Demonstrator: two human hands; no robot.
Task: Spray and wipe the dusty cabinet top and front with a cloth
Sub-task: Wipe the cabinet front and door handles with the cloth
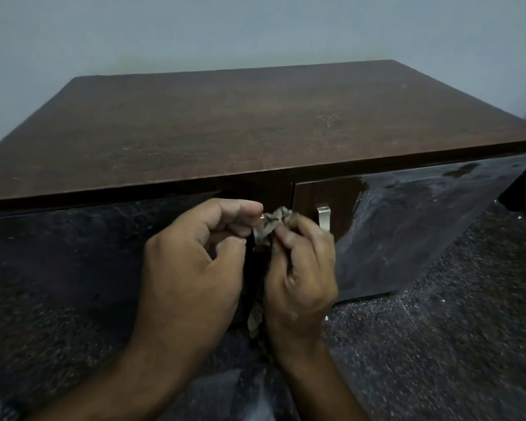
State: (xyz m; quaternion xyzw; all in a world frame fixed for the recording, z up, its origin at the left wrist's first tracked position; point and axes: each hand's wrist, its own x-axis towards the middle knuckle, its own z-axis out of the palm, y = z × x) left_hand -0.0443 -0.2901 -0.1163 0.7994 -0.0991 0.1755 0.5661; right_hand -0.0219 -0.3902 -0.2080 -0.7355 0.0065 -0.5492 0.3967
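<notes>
A dark brown cabinet fills the view, its dusty top [255,123] stretching back to the wall. Below it are two glossy dark doors, the left door [73,253] and the right door [407,226], which is streaked with pale smears. My right hand [301,275] grips a crumpled beige cloth [274,223] against the left door's metal handle, in the gap between the doors. My left hand [195,259] has its fingers curled by that handle and pinches it or the cloth's edge. A tail of the cloth hangs down between my wrists. No spray bottle is in view.
A silver handle [323,218] stands on the right door near its inner edge. A speckled dark floor [453,329] lies to the right and below. A pale grey wall [255,31] rises behind the cabinet.
</notes>
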